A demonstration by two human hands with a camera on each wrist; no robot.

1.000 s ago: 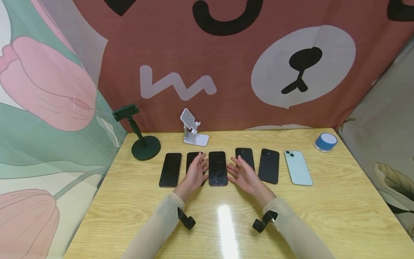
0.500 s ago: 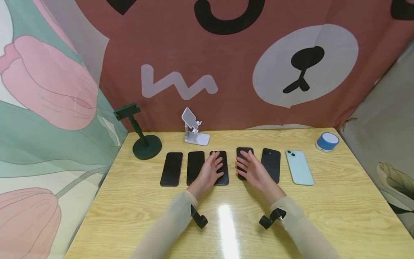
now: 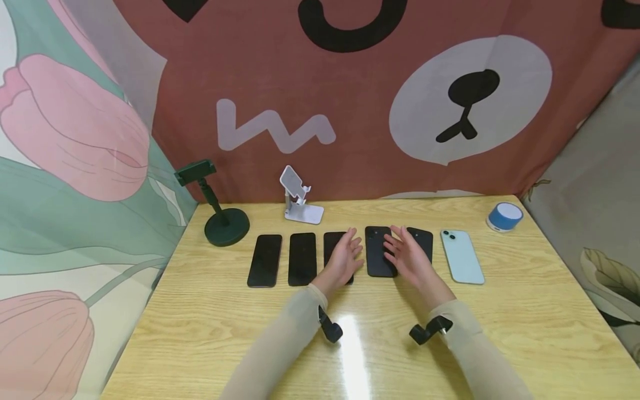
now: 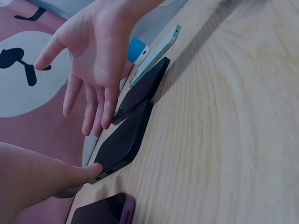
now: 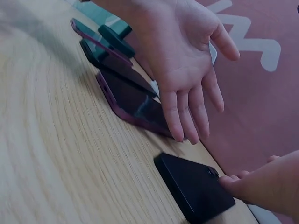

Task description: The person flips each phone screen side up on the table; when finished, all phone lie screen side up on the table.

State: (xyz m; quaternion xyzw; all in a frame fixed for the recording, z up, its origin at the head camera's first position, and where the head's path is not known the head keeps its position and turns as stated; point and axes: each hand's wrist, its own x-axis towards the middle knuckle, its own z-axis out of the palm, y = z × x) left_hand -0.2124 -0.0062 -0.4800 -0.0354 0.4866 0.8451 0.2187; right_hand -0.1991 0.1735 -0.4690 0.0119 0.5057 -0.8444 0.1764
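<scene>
Over the third phone in the row, a dark-screened one, my left hand hovers with relaxed fingers and covers part of it. My right hand, fingers loosely extended, is at the right edge of a black phone lying camera side up, and partly hides another black phone. The palms face each other across the first black phone. In the left wrist view, left fingertips overlap that phone's corner. The right wrist view has right fingertips beside its camera end. Both hands hold nothing.
Two dark-screened phones, an outer one and an inner one, lie to the left. A light blue phone ends the row at right. Behind stand a green phone stand, a white phone stand and a blue-and-white cylinder.
Both hands have moved right along the row: the left from the second phone to the third, the right from beside the first black phone to the gap before the second. The phones stay put.
</scene>
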